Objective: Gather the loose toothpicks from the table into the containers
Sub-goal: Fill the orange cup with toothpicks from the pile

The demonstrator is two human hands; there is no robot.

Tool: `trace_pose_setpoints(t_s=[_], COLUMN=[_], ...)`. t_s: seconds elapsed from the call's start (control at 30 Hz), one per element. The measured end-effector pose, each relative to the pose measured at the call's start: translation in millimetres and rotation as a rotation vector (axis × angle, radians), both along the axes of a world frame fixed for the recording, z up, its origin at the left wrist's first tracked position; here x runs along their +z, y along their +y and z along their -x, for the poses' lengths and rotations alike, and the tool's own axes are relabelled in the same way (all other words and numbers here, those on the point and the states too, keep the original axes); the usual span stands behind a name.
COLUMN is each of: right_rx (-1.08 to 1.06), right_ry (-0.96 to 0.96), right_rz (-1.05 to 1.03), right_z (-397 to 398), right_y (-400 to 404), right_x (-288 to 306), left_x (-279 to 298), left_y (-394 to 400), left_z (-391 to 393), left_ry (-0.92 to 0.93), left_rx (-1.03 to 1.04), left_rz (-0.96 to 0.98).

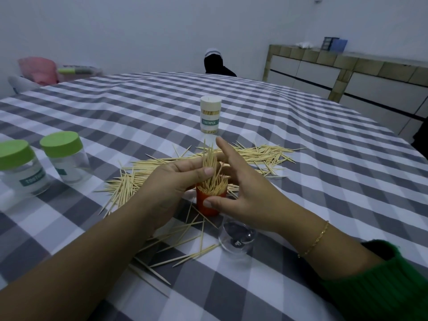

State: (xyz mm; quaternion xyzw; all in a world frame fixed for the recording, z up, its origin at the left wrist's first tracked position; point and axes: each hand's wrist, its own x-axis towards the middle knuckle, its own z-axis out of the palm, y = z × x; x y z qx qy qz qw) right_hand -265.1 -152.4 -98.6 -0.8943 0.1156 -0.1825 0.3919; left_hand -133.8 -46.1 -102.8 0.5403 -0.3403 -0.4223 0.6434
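A small red container [208, 208] stands on the checked tablecloth [324, 181], partly filled with upright toothpicks. My left hand [171, 181] pinches a bundle of toothpicks [209, 158] whose lower ends sit in the container's mouth. My right hand [240, 188] holds the container, thumb on its front wall and fingers behind it, with the index finger raised. Loose toothpicks [259, 154] lie scattered behind, to the left of and in front of the container.
Two clear jars with green lids [64, 156] [20, 167] stand at the left. A white TOOTHPICK container [210, 114] stands further back. A clear lid or cup [236, 237] lies near my right wrist. A person sits at the far edge.
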Motion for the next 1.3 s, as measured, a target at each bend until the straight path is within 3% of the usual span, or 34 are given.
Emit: trace_pose_setpoints(t_s=[0.17,0.47,0.87,0.97,1.2,1.3], right_rx=[-0.008,0.007,0.08,0.097,0.109,0.064], right_ry=[-0.027,-0.078,-0.103,-0.112,-0.04,-0.011], right_rz=[0.121,0.159,0.232,0.24,0.235,0.292], right_z=[0.9,1.4,2.4,1.9,-0.2,-3.5], right_y=[5.4,8.6,11.4,13.5,13.7,9.8], right_x=[4.7,2.5,1.9,1.5,0.0,-3.9], left_x=[3.0,7.6,10.5,10.5,1.7,-1.7], left_y=[2.1,5.3,9.3,10.6,4.5,3.8], left_z=[-0.2,0.1,-8.9,-10.8,-1.0,-1.0], left_ry=[-0.04,-0.273,-0.258,-0.354,-0.624,-0.655], left_rx=[-0.023,-0.011,-0.353,-0.395,-0.202,-0.108], left_rz=[-0.008,-0.033,-0.062,-0.045,-0.081,-0.103])
